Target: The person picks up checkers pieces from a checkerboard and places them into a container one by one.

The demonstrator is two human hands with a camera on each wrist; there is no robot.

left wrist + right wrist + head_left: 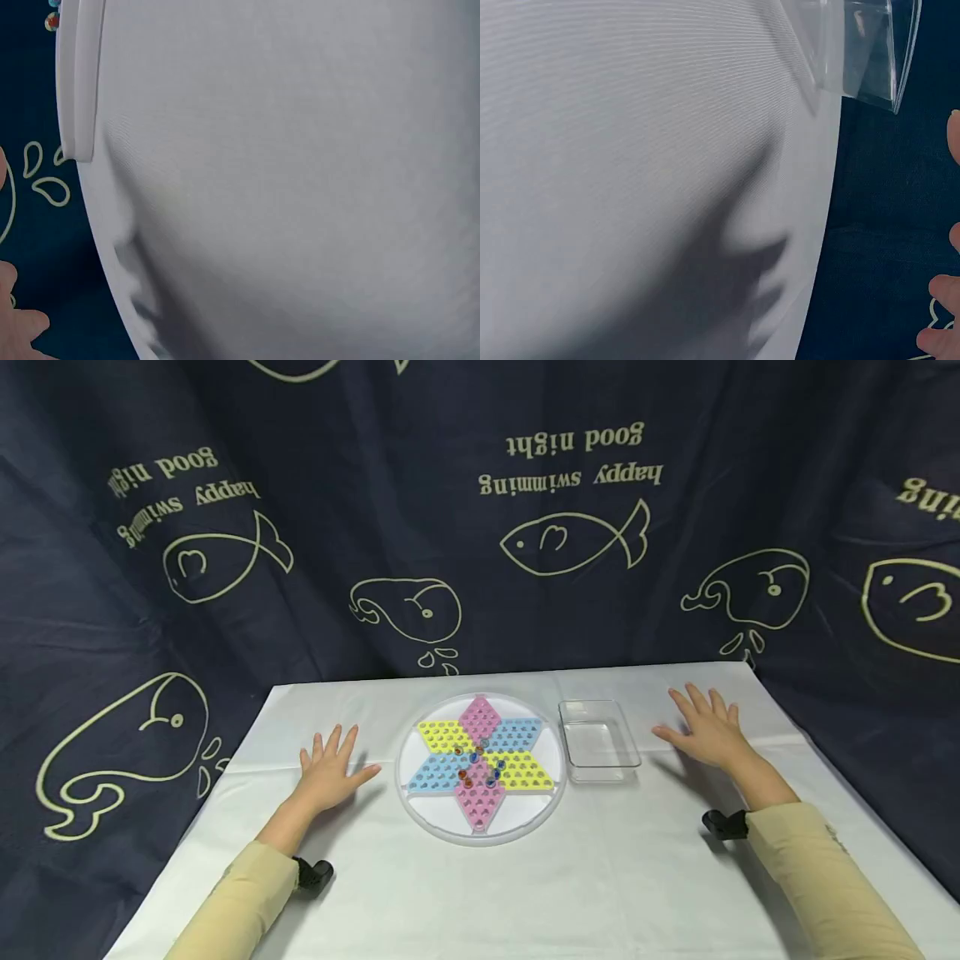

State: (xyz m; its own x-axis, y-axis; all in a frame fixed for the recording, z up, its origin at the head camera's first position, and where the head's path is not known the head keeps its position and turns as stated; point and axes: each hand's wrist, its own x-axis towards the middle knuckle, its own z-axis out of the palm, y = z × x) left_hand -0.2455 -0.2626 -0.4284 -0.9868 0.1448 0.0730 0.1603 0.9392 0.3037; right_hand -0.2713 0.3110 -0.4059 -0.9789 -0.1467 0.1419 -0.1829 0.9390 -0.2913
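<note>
A round white Chinese checkers board point(420, 806) with a pink, yellow and blue star lies mid-table. Several red and blue marbles point(474, 758) sit around the star's centre. Just right of the board stands a clear plastic box point(600, 745), whose corner also shows in the right wrist view. My left hand point(328, 777), fingers spread, hovers left of the board and holds nothing. To the right of the box my right hand point(708, 731) is likewise spread and holds nothing. Only fingertips of each hand enter the wrist views, with hand shadows on the cloth.
A white cloth covers the table point(600, 885). Behind it hangs a dark blue curtain point(465, 527) printed with fish, whales and lettering. Each wrist wears a black camera mount point(726, 825) over a beige sleeve.
</note>
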